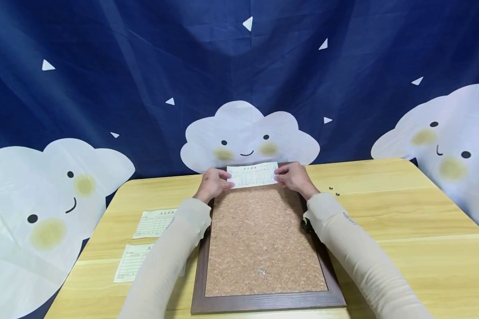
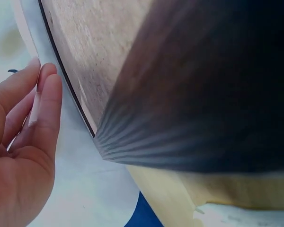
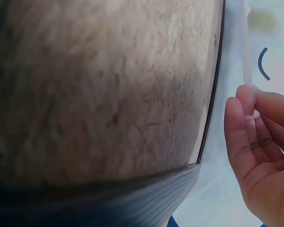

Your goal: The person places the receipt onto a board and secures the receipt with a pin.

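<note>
The background is being filled by a dark blue backdrop (image 1: 215, 53), printed with white triangles and smiling clouds; the outer two clouds are being cut off by the picture's edges. In front of it, a wood-grained table (image 1: 399, 212) is being shown with its near side cropped. On the table a cork board (image 1: 263, 239) in a dark brown frame is being carried, its far edge being mostly covered. Its sides are being crossed by the pale left sleeve (image 1: 163, 261) and right sleeve (image 1: 355, 248); dark lettering is being borne by the right one, too small to be read.

Left of the board, a lower slip (image 1: 133, 263) and an upper slip (image 1: 153, 223) are being partly hidden by the left sleeve. Printed headings and ruled grids are being displayed on both, though no word can be made out.

A similar white, oblong held slip (image 1: 252, 175), with a heading above fine columns, is being held over the board's far end; whether the cork is being touched cannot be told. Its short ends are being pinched between thumb and fingers by the left grip (image 1: 213, 182) and right grip (image 1: 296, 178). In the wrist views it is being seen nearly edge-on. Right of the board, two tiny dark pieces (image 1: 337, 194) are being supported by the table, their shape unclear.
</note>
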Demonstrator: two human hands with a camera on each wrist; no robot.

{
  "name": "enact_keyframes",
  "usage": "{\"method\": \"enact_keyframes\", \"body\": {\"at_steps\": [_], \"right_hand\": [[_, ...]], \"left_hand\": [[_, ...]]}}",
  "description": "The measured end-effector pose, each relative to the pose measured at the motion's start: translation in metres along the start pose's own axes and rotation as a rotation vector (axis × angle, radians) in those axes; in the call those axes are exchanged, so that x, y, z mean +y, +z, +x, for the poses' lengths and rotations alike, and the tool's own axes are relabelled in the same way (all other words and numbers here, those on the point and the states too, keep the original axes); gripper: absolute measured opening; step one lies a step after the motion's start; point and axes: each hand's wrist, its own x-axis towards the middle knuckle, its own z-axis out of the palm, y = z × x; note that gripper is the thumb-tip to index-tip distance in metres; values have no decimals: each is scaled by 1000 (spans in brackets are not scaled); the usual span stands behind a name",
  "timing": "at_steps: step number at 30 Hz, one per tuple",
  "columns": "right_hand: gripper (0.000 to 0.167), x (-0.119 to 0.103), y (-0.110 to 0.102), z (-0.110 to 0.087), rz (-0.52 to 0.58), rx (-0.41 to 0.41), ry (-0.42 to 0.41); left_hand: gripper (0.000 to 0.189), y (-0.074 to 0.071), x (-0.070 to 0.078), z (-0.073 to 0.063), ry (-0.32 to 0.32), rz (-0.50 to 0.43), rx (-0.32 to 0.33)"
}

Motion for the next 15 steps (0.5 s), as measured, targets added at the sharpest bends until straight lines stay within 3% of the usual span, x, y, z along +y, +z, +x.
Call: {"method": "enact_keyframes", "body": {"at_steps": [7,15], "right_hand": [[16,1,0,0,-78,-4,-15],[18,1,3,1,-101,-63,9]], "left_hand": [[26,0,5,-2,17,101,-26],[28,2,1,4,16,150,-51]]}}
